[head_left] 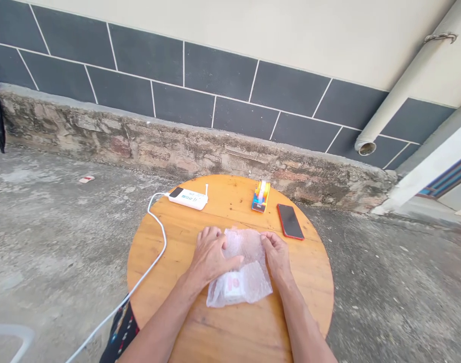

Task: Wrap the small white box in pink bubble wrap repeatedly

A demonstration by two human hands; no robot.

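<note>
Clear bubble wrap (253, 282) lies on the round wooden table in front of me. Through its near part shows a small white box (234, 283) with reddish marks. My left hand (213, 254) rests over the wrap's left side, thumb stretched across it and fingers apart on its far left edge. At the far right corner, the thumb and fingers of my right hand (276, 252) are pinched together on the wrap's edge.
A yellow and blue tape dispenser (261, 196) stands at the table's far side. Right of it lies a red-edged phone (290, 221). A white device (188, 197) trails a white cable (164, 237) over the left edge of the table (215, 335). Beyond is a tiled wall (215, 70).
</note>
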